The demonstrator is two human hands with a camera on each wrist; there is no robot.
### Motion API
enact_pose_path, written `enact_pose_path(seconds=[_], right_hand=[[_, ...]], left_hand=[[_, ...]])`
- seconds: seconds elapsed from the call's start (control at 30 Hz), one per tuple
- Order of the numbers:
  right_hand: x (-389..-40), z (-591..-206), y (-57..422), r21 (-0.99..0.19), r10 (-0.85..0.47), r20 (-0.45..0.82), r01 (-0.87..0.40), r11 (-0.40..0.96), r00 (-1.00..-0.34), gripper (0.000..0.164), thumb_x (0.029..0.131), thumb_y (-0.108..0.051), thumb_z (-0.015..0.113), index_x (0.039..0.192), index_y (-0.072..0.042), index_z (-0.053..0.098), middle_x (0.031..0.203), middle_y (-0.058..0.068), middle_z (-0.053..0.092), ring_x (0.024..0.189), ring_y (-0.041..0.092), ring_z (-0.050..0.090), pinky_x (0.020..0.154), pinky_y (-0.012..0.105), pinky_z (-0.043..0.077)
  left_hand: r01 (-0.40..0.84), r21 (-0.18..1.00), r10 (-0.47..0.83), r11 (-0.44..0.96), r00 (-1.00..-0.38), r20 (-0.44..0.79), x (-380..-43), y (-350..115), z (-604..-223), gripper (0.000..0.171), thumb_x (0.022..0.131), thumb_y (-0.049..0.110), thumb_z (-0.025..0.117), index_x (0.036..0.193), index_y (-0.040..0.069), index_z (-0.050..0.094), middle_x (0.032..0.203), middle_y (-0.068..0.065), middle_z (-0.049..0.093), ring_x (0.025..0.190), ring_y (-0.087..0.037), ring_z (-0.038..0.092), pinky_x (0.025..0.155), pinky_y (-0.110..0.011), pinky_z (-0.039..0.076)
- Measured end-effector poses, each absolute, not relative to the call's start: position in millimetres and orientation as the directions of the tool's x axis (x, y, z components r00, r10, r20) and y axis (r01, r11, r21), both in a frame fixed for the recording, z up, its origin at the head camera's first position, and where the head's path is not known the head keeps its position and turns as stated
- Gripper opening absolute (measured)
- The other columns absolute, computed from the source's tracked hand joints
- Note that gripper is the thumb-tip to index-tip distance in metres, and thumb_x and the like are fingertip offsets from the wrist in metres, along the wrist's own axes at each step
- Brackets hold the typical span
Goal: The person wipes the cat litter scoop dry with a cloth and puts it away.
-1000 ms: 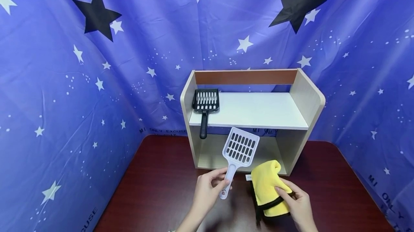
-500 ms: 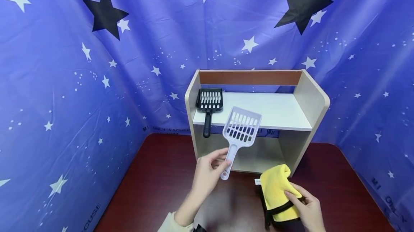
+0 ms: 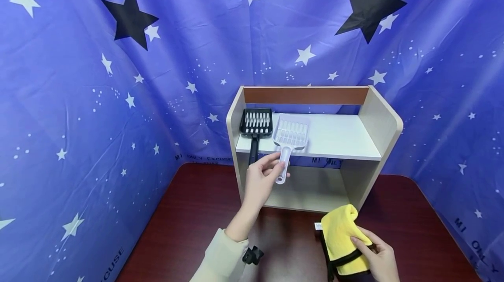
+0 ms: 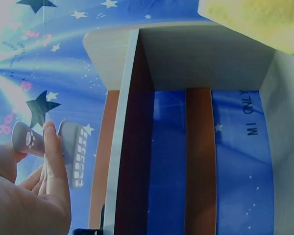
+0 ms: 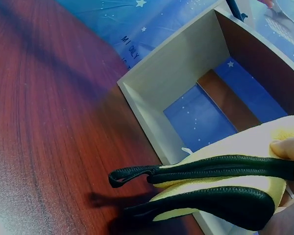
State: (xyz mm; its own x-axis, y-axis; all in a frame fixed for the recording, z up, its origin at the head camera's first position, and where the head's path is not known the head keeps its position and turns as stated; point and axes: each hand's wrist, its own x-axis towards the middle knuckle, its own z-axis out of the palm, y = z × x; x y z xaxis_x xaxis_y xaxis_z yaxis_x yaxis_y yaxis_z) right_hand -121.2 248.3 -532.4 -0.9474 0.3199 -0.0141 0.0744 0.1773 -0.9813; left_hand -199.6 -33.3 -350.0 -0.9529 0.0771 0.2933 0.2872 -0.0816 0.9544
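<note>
My left hand point(image 3: 261, 181) grips the handle of a pale lilac litter scoop point(image 3: 289, 143). Its slotted head lies over the white upper shelf, just right of a black litter scoop point(image 3: 254, 144); whether it touches the board is unclear. The black scoop's handle juts past the shelf edge, partly behind my hand. In the left wrist view, a paw print marks the lilac scoop's handle end point(image 4: 28, 139). My right hand point(image 3: 379, 253) pinches a folded yellow towel point(image 3: 341, 235) with black edging, low at the unit's right front. The right wrist view shows the towel's black loop point(image 5: 130, 175).
A small two-level wooden shelf unit point(image 3: 374, 127) stands at the back of the dark red table point(image 3: 189, 212). Its side panels rise above the upper board. A blue starry curtain point(image 3: 189, 54) surrounds the table on the back and both sides.
My left hand has carried the lilac scoop up and forward from in front of the unit to the upper shelf. My right hand still holds the towel, slightly lower and further right in view.
</note>
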Motion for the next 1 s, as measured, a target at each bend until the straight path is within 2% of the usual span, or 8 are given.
enact_pose_path(seconds=[0.17, 0.43, 0.7, 0.8, 0.9, 1.0], right_hand=[[-120, -534, 250, -0.981, 0.318, -0.015, 0.076, 0.18, -0.948, 0.035, 0.086, -0.02, 0.069, 0.117, -0.006, 0.065, 0.081, -0.021, 0.068, 0.059, 0.015, 0.066, 0.048, 0.035, 0.056], [-120, -539, 254, -0.983, 0.327, -0.006, 0.065, 0.17, -0.945, 0.036, 0.086, -0.019, 0.069, 0.118, -0.003, 0.063, 0.08, -0.019, 0.069, 0.06, 0.016, 0.067, 0.048, 0.036, 0.057], [-119, -538, 260, -0.988, 0.348, -0.002, 0.056, 0.146, -0.937, 0.034, 0.086, -0.017, 0.07, 0.117, -0.005, 0.065, 0.078, -0.016, 0.069, 0.059, 0.016, 0.067, 0.047, 0.036, 0.057], [-122, -537, 266, -0.996, 0.352, -0.072, 0.083, 0.016, -0.933, 0.027, 0.085, -0.018, 0.07, 0.112, -0.02, 0.069, 0.076, -0.013, 0.07, 0.06, 0.016, 0.067, 0.049, 0.037, 0.058], [-128, -540, 276, -0.981, 0.335, -0.163, 0.118, -0.153, -0.928, 0.024, 0.086, -0.017, 0.07, 0.1, -0.036, 0.069, 0.079, -0.014, 0.07, 0.067, 0.013, 0.068, 0.054, 0.035, 0.059], [-131, -550, 291, -0.946, 0.319, -0.288, 0.217, -0.239, -0.903, 0.025, 0.084, -0.022, 0.071, 0.092, -0.044, 0.062, 0.08, -0.018, 0.067, 0.074, 0.008, 0.067, 0.062, 0.033, 0.06]], left_hand=[[0.238, 0.957, 0.091, -0.168, -0.962, 0.255, -209, -26, -350, 0.038, 0.09, 0.007, 0.062, 0.126, -0.004, 0.056, 0.106, -0.024, 0.066, 0.086, -0.043, 0.066, 0.066, -0.03, 0.06], [0.17, 0.967, 0.101, -0.191, -0.976, 0.192, -228, -17, -359, 0.044, 0.091, 0.008, 0.061, 0.132, -0.004, 0.05, 0.115, -0.025, 0.063, 0.086, -0.027, 0.07, 0.066, -0.032, 0.06], [0.126, 0.959, 0.123, -0.253, -0.979, 0.161, -247, -10, -373, 0.056, 0.087, 0.013, 0.068, 0.137, 0.002, 0.045, 0.126, -0.021, 0.058, 0.1, -0.028, 0.066, 0.073, -0.03, 0.059], [0.108, 0.955, 0.13, -0.277, -0.98, 0.149, -250, -8, -374, 0.062, 0.083, 0.007, 0.071, 0.138, 0.003, 0.044, 0.129, -0.021, 0.054, 0.101, -0.024, 0.065, 0.076, -0.03, 0.059], [0.099, 0.954, 0.132, -0.284, -0.981, 0.142, -251, -6, -375, 0.065, 0.081, 0.003, 0.071, 0.14, 0.003, 0.042, 0.129, -0.022, 0.054, 0.102, -0.024, 0.065, 0.077, -0.031, 0.059], [0.1, 0.956, 0.142, -0.277, -0.979, 0.144, -250, -6, -376, 0.068, 0.081, 0.002, 0.071, 0.142, 0.005, 0.039, 0.129, -0.021, 0.055, 0.102, -0.024, 0.065, 0.078, -0.031, 0.059]])
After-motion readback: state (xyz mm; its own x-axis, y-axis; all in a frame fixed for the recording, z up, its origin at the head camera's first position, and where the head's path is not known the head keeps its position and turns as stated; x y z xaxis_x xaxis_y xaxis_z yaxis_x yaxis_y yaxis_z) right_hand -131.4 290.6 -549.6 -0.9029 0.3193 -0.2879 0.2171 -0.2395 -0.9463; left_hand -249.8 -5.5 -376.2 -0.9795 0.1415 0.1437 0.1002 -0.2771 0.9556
